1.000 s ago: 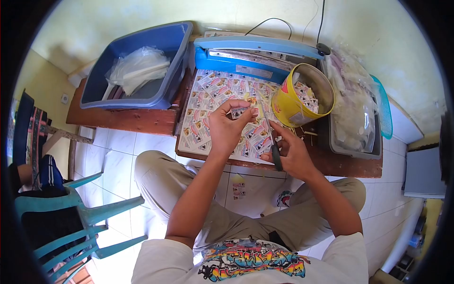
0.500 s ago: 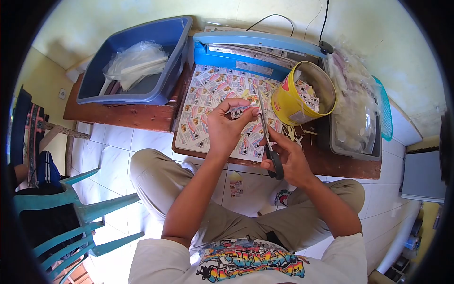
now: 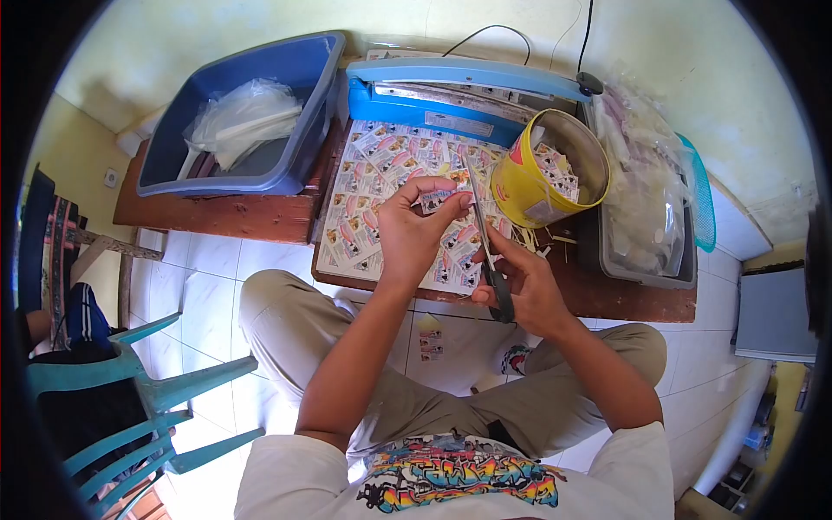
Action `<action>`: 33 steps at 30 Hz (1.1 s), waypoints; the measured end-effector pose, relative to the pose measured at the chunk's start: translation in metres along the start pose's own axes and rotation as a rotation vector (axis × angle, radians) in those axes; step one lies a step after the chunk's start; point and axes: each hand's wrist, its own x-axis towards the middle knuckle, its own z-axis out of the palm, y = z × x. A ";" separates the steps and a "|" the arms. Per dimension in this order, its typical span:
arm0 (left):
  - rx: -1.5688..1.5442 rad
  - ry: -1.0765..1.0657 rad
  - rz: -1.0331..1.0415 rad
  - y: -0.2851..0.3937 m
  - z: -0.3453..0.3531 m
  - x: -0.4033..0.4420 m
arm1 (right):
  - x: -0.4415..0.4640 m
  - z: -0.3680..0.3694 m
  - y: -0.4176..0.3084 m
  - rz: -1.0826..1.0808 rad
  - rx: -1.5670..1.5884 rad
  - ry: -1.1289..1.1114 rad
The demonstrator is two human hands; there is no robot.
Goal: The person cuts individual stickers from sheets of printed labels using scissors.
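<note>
Pinched between the thumb and fingers of my left hand is a small printed label. My right hand is closed round the black handles of a pair of scissors. The blades point up and away, right beside the label's right edge. Below both hands lie printed label sheets on the wooden table. A yellow tin with cut labels inside stands just beyond my right hand, with thin paper strips near its base.
A blue paper cutter spans the table's back. At the left is a blue tub of plastic bags; at the right, a grey bin of clear packaging. A green chair stands at lower left.
The scissors have swung more upright and come in beside the label, now looking nearly closed. My left hand still holds the label. The whole view has shifted slightly.
</note>
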 end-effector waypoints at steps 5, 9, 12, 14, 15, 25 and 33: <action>0.013 0.004 0.033 -0.003 0.001 0.001 | 0.002 0.001 0.001 -0.009 0.001 0.004; 0.028 0.003 0.019 0.000 0.001 0.002 | 0.003 0.001 -0.001 -0.007 -0.009 0.005; 0.035 0.003 0.007 0.001 0.001 0.004 | 0.004 0.001 -0.002 0.032 -0.009 0.011; 0.055 0.006 0.017 -0.001 0.001 0.005 | 0.005 0.000 0.000 -0.001 -0.053 0.013; 0.055 0.006 0.016 -0.002 0.001 0.006 | 0.005 0.000 0.000 0.000 -0.053 0.013; 0.052 0.018 0.006 -0.001 0.001 0.007 | 0.008 0.001 -0.003 0.055 0.043 0.018; 0.062 0.018 -0.003 0.001 0.001 0.007 | 0.008 0.002 -0.002 0.056 0.052 0.015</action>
